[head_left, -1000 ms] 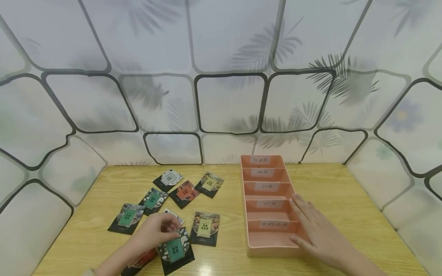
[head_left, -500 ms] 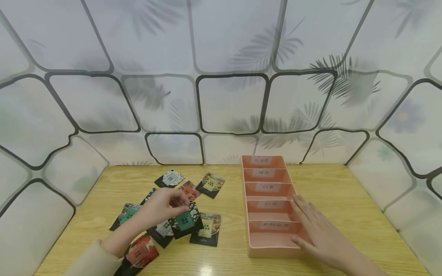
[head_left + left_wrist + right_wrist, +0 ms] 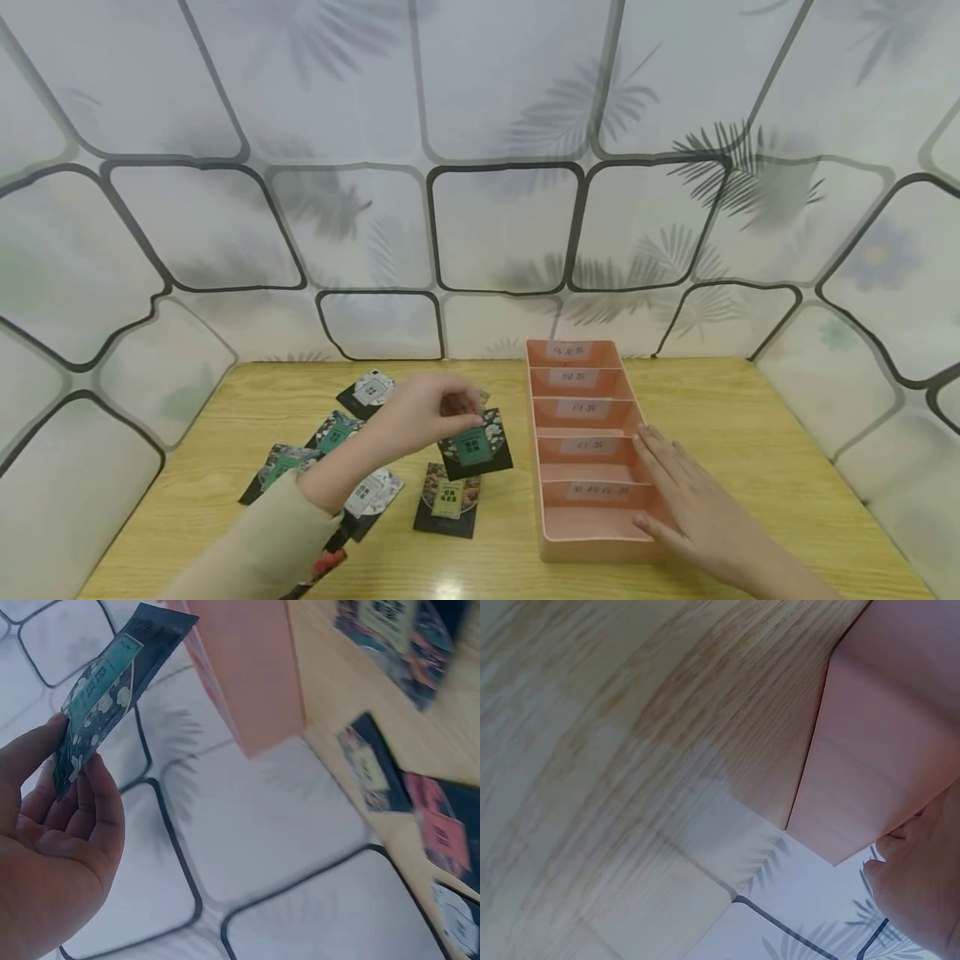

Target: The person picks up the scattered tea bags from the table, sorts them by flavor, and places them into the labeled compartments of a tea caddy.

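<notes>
My left hand (image 3: 427,414) pinches a black tea sachet (image 3: 477,450) with a green label and white flowers by its top edge. It hangs above the table, just left of the pink divided box (image 3: 600,550). In the left wrist view, thumb and fingers grip one end of that sachet (image 3: 105,690), which slants upward. My right hand (image 3: 693,512) rests along the box's right rim, fingers extended, thumb at the front compartment. From the right wrist view, the fingertips lie at the rim above the box's outer wall (image 3: 877,761). The compartments carry handwritten labels.
A yellow-labelled sachet (image 3: 447,500) lies below the held one. Further left are a white-labelled sachet (image 3: 367,495), green-labelled ones (image 3: 336,432) and another white one (image 3: 371,389) at the back. My left sleeve (image 3: 258,542) covers part of the group. A patterned backdrop (image 3: 502,225) stands behind the table.
My left hand has lifted the green-labelled sachet from the front left and carried it rightward and away, toward the box. My right hand stays on the box rim.
</notes>
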`<state>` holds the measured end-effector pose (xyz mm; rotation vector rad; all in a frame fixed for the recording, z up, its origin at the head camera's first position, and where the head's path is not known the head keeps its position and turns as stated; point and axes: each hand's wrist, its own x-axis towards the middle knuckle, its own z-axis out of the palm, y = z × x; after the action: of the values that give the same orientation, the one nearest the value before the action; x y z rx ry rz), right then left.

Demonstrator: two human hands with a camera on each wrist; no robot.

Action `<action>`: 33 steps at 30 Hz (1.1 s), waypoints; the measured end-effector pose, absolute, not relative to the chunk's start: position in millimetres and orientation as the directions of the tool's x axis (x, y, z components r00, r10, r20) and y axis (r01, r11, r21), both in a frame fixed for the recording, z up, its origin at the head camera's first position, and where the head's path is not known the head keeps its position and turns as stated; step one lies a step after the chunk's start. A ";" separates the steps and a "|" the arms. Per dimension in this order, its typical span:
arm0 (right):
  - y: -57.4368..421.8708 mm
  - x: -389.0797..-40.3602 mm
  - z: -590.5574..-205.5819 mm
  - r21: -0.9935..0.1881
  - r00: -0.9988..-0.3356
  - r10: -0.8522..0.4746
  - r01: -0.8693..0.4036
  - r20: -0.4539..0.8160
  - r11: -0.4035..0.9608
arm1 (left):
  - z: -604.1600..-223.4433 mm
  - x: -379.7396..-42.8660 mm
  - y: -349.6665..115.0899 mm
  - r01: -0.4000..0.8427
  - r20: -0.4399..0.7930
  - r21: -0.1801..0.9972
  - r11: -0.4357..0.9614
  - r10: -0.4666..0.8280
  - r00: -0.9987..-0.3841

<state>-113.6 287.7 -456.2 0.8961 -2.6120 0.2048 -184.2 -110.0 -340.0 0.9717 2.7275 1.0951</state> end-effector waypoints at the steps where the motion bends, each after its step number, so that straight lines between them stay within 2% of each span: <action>1: 287.6 -113.5 -456.2 -0.019 -0.729 -0.563 -0.617 0.389 0.787 | -338.4 -184.4 -103.6 0.546 0.184 0.633 0.549 0.579 -0.795; 15: 287.5 -112.8 -455.7 -0.014 -0.743 -0.555 -0.603 0.375 0.798 | -337.3 -184.9 -26.3 0.682 0.237 0.584 0.441 0.710 -0.663; 25: 288.7 -113.6 -456.6 -0.016 -0.727 -0.566 -0.620 0.390 0.785 | -360.7 -183.7 5.2 0.696 0.222 0.581 0.422 0.741 -0.634; 33: 288.0 -112.9 -456.5 -0.030 -0.730 -0.559 -0.617 0.394 0.786 | -363.1 -183.3 17.1 0.736 0.265 0.541 0.408 0.748 -0.609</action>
<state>-112.9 288.0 -456.5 0.8939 -2.6111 0.2237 -183.3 17.1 -363.1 1.3806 2.6198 0.9905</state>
